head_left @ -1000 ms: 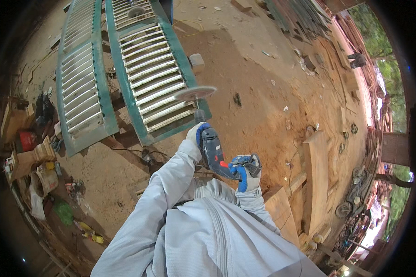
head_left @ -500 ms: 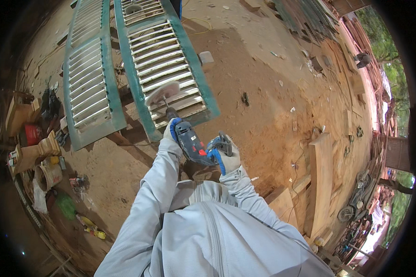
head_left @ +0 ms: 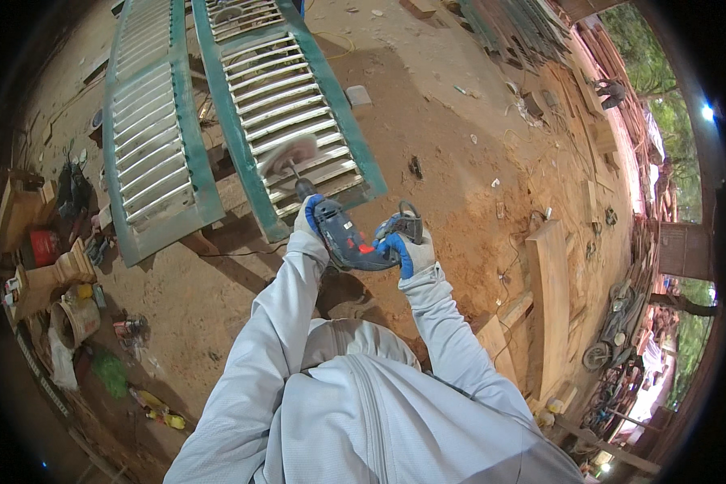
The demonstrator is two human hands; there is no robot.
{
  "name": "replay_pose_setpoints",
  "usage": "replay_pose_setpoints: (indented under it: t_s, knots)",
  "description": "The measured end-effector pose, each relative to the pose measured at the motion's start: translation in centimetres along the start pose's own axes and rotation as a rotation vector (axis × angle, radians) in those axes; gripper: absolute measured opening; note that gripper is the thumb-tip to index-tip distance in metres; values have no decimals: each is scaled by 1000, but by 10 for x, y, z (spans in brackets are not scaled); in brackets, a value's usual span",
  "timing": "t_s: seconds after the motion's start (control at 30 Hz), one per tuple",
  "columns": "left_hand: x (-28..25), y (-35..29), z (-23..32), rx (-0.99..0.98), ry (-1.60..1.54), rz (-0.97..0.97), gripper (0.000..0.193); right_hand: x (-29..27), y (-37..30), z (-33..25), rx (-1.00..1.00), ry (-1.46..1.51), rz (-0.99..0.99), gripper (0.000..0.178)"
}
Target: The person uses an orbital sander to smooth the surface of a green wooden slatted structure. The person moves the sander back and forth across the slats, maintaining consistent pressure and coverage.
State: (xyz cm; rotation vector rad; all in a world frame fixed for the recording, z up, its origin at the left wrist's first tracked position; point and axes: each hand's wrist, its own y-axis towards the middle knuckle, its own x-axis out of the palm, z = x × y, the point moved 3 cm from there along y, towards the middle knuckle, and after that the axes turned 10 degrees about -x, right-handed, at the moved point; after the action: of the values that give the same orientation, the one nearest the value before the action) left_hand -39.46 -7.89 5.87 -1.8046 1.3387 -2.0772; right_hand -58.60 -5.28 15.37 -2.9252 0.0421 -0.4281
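Observation:
Both my hands wear white gloves with blue on them. My left hand [head_left: 307,220] is wrapped round the front of a dark power drill [head_left: 347,240], just behind its chuck. At the rear, my right hand [head_left: 412,252] grips the drill's handle. A round disc [head_left: 295,152] on the drill's shaft is blurred by motion. It is over the slats near the close end of a louvred shutter [head_left: 268,137] with a green frame; whether it touches them I cannot tell. Beside it on the left lies a second green-framed louvred shutter [head_left: 129,239].
Thick wooden planks [head_left: 548,294] lie at right, with a motorbike [head_left: 609,343] beyond. At left are a bucket [head_left: 75,319], a red container [head_left: 43,247] and a green plastic bag [head_left: 109,373]. Dark lumber [head_left: 504,32] is stacked far off. A white block [head_left: 358,96] sits beside the shutter.
My hands and the drill have shifted slightly to the right, and the drill's rear has swung rightward. The disc stays over the same shutter's near slats. The whole view has turned a little.

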Motion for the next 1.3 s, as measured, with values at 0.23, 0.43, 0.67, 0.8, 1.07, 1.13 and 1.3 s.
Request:
replay_pose_setpoints:
  t_s: [0.23, 0.43, 0.67, 0.8, 1.07, 1.13, 1.3]
  knots:
    - [-37, 22, 2, 115, -39, -87, 24, 9, -5, -28, -4, 17, -80, 41]
    - [-46, -32, 10, 301, 85, -10, 20, 30, -26, -16, -75, 149, -170, 30]
    - [-31, 7, -8, 44, 114, 135, 27, -2, -45, -12, -49, 193, 124, 31]
    - [-8, 69, -24, -14, 110, 69, 25, -29, -29, -34, -130, 45, 203, 21]
    - [29, 77, -61, -100, 200, 84, 17, -55, -49, -42, -217, 55, 321, 23]
    - [18, 83, -64, -110, 188, 100, 19, -58, -52, -47, -209, 28, 286, 22]
    - [9, 58, -62, -153, 62, 80, 24, -50, -43, -33, -145, 46, 273, 27]
